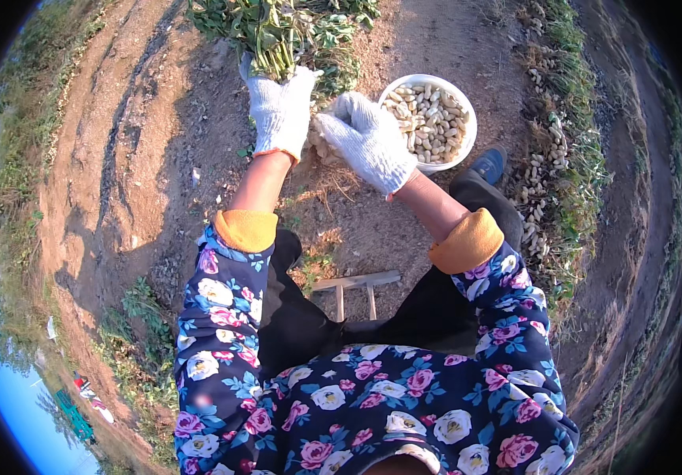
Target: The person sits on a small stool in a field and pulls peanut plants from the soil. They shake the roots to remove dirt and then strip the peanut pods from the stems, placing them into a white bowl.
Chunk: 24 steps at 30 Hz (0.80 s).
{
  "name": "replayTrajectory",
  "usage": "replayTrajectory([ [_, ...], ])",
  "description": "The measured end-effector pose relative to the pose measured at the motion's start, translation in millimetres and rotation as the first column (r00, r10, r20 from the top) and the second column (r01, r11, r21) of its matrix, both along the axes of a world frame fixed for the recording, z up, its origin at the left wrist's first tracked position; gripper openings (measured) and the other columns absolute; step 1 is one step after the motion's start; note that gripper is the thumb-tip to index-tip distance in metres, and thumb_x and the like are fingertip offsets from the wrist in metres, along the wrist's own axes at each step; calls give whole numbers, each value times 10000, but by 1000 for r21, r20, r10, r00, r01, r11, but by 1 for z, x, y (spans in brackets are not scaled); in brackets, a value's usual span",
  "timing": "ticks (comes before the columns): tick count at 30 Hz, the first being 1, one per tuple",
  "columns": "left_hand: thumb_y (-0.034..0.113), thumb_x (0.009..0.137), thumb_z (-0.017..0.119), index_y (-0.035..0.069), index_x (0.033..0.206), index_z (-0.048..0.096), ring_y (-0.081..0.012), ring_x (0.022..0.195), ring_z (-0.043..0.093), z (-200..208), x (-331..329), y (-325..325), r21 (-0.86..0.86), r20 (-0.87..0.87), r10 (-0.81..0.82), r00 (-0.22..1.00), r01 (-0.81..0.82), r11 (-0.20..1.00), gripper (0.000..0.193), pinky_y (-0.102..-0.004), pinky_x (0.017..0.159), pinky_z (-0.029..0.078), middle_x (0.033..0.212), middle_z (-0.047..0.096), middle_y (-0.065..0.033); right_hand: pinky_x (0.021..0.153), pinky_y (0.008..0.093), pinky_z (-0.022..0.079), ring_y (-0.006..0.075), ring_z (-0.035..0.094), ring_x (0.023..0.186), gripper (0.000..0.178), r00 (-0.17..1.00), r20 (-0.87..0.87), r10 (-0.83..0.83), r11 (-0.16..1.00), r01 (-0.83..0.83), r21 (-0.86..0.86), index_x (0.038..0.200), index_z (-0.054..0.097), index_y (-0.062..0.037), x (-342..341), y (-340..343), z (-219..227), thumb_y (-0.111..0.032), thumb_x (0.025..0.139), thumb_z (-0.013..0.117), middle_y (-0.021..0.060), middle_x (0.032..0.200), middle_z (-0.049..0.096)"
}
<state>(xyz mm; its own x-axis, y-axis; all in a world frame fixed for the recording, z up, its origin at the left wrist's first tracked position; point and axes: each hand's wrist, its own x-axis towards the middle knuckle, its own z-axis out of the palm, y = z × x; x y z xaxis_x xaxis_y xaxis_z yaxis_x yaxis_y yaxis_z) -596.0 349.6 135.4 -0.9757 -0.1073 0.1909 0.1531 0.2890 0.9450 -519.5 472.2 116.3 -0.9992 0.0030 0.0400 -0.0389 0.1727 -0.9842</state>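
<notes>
Two white knitted gloves cover my hands. My left hand (279, 111) is closed round the stems of a leafy peanut plant (274, 51), whose green tops point away from me. Close beside it on the right, my right hand (369, 142) has its fingers curled in against a pale brown cluster of peanuts (323, 149) at the plant's lower end. The glove partly hides what those fingers grip. Just right of that hand stands a round white bucket (471, 131), holding many loose peanuts (436, 127).
Cut plants with peanuts still on them (543, 190) lie in a long row on the right. More leafy plants (337, 47) lie beyond my left hand. A small wooden stool (357, 281) is between my legs, and my blue shoe (490, 165) is near the bucket.
</notes>
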Motion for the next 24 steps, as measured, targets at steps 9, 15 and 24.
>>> replayTrajectory([
  [9, 108, 748, 653, 40, 1361, 284, -195, 943, 551, -2, -19, -24, 162, 71, 131, 989, -141, 977, 719, -345, 868, 461, 1088, 572, -99, 723, 341, 499, 224, 617, 793, 136, 988, -152, 25, 999, -19, 39, 909, 621, -50, 0, 33, 4, -147, 865, 537, 85, 855, 615],
  [15, 74, 724, 663, 26, 1401, 231, -222, 1023, 537, -7, -21, -25, 146, 0, 96, 995, -95, 985, 804, -352, 948, 422, 1164, 550, -128, 737, 442, 508, 325, 636, 884, 377, 961, -190, 201, 695, -3, 719, 1039, 596, -94, 12, 5, 7, -381, 801, 654, 150, 977, 591],
  [24, 87, 760, 647, 31, 1382, 261, -214, 1013, 522, -13, -18, -20, 135, -7, 66, 998, -64, 989, 734, -340, 931, 424, 1193, 531, -112, 685, 452, 495, 348, 624, 817, 342, 950, -121, 289, 741, -143, 656, 865, 592, -67, 6, 3, 11, -401, 793, 598, 166, 867, 583],
])
